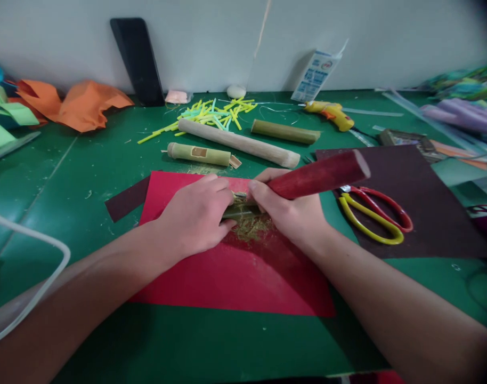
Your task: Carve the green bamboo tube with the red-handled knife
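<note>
My left hand (201, 213) is closed round a short green bamboo tube (245, 212), pinning it over the red paper (227, 282). In my right hand (293, 213) is a tool with a thick red wooden handle (319, 175), its butt slanting up to the right. The tool's working end is mostly hidden by my fingers; a bit of grey metal shows at the top of the tube. Fine bamboo shavings (251, 228) lie around and below the tube, between my two hands.
Beyond the paper lie a notched bamboo tube (219, 156), a pale stick (239, 141), another green tube (285, 132) and cut yellow straws (207, 114). Scissors (373, 213) rest on dark paper (419, 202) at right. A glue gun (331, 114) and phone (137, 61) are behind.
</note>
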A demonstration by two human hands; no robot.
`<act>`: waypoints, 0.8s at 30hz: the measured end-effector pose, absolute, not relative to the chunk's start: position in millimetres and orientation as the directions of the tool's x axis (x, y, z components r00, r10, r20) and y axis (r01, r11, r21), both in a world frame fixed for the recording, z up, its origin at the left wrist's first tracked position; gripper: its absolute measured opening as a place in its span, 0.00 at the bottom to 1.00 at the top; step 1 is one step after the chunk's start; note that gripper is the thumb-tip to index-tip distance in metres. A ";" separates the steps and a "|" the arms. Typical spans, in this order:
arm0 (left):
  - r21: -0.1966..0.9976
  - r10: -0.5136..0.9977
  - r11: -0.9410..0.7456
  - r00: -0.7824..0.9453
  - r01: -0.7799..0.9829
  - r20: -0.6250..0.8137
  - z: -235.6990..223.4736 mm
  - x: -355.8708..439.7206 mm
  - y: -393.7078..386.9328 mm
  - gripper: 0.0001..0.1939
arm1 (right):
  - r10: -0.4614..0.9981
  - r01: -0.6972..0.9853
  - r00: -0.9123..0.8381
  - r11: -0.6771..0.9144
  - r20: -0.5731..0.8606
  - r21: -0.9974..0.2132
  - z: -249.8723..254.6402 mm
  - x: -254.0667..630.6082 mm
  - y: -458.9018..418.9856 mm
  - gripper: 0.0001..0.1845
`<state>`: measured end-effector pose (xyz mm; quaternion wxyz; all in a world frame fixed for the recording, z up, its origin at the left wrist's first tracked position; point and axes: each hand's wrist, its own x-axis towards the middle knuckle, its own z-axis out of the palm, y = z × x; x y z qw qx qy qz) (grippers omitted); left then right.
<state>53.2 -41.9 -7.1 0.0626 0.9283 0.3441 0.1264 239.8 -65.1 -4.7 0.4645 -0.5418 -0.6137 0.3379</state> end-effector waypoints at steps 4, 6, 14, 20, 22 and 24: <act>0.201 0.645 -0.763 0.735 0.614 0.206 -8.7 52.5 -42.2 0.10 | 0.978 0.345 -0.036 0.204 0.204 -0.916 -4.2 236.7 -65.8 0.11; 0.199 0.644 -0.765 0.734 0.613 0.214 -8.8 52.5 -42.0 0.10 | 0.979 0.344 -0.041 0.200 0.198 -0.918 -4.3 236.7 -65.6 0.11; 0.193 0.655 -0.755 0.733 0.626 0.186 -6.2 52.0 -42.6 0.09 | 0.981 0.366 0.023 0.172 0.193 -0.914 -6.8 238.3 -63.9 0.12; 0.203 0.658 -0.751 0.737 0.628 0.157 -2.8 52.0 -43.2 0.07 | 0.969 0.384 0.119 0.155 0.215 -0.910 -9.1 236.8 -65.4 0.10; 0.209 0.660 -0.749 0.735 0.629 0.155 -3.0 52.0 -42.9 0.08 | 0.969 0.390 0.133 0.140 0.206 -0.910 -8.8 237.2 -65.4 0.10; 0.211 0.662 -0.748 0.732 0.629 0.163 -3.8 51.8 -42.6 0.08 | 0.968 0.395 0.151 0.129 0.202 -0.910 -8.1 239.4 -64.6 0.12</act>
